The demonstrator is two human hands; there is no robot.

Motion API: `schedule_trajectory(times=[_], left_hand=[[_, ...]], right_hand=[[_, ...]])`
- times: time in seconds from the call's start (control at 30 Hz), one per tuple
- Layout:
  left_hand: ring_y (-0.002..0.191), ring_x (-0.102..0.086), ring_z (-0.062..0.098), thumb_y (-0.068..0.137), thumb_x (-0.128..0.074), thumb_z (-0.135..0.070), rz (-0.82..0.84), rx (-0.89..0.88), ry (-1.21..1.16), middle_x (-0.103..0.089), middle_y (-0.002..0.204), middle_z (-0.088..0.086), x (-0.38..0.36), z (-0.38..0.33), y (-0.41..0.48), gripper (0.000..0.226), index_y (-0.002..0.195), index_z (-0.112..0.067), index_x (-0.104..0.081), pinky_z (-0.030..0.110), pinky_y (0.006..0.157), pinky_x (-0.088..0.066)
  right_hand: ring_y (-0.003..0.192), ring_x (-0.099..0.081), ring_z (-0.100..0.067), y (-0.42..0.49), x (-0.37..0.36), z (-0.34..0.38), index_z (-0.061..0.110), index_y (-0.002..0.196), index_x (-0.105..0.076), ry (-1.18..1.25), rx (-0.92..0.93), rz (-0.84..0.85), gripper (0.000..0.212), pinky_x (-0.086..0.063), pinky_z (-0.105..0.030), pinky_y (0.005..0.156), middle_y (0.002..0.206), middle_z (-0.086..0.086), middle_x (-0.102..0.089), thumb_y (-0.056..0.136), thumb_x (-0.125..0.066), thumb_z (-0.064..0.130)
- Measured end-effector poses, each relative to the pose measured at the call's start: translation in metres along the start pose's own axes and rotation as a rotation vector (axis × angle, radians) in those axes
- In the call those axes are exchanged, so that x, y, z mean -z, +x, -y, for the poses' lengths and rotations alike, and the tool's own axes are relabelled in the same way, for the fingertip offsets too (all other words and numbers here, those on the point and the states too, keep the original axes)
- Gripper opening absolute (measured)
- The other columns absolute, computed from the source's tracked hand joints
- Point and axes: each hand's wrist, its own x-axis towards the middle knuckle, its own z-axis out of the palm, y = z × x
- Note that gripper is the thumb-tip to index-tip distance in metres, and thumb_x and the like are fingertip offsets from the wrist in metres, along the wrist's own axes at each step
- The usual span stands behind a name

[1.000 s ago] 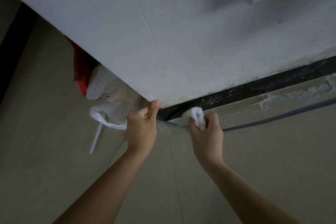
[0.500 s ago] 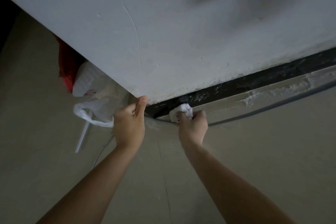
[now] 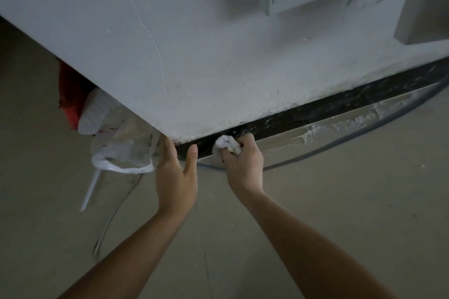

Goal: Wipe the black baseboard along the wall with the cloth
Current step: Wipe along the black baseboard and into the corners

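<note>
We can read no text, label, brand, number or sign here. The black baseboard [image 3: 315,114] carries only pale smears, with no letters we can make out. On the white bag [image 3: 121,145] at the left, beside the wall corner, we see a few small red marks. They are too blurred for us to tell whether they are print.
</note>
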Motion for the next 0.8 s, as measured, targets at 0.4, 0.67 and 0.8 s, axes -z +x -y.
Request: schedule_trajectory(times=[0.4, 0.67, 0.8], left_hand=[[0.146, -0.013, 0.017, 0.097, -0.046, -0.039, -0.018, 0.075, -0.076, -0.010, 0.160, 0.008, -0.011, -0.007, 0.000, 0.076, 0.154, -0.005, -0.007, 0.006, 0.101, -0.007], [0.146, -0.008, 0.014, 0.097, -0.048, -0.039, 0.033, 0.072, -0.111, -0.004, 0.161, 0.007, -0.011, -0.003, 0.002, 0.080, 0.153, -0.005, -0.002, -0.002, 0.097, -0.001], [0.147, 0.000, 0.013, 0.094, -0.050, -0.041, 0.046, 0.044, -0.132, 0.005, 0.161, 0.008, -0.007, -0.006, -0.006, 0.088, 0.153, -0.003, 0.003, 0.004, 0.103, 0.001]], right_hand=[[0.067, -0.046, -0.009, -0.013, 0.012, -0.003, 0.018, 0.086, -0.042, -0.015, -0.059, -0.006, 0.019, -0.033, -0.014, 0.052, 0.079, 0.001, -0.049, 0.090, -0.059, 0.012], [0.072, -0.052, -0.012, 0.015, 0.031, 0.006, 0.017, 0.087, -0.042, 0.075, -0.084, -0.234, 0.015, -0.037, -0.013, 0.054, 0.086, -0.002, -0.054, 0.092, -0.056, 0.013], [0.063, -0.047, -0.011, 0.000, 0.048, 0.003, 0.015, 0.086, -0.043, -0.047, 0.026, -0.095, 0.015, -0.039, -0.027, 0.055, 0.080, -0.004, -0.055, 0.091, -0.057, 0.017]])
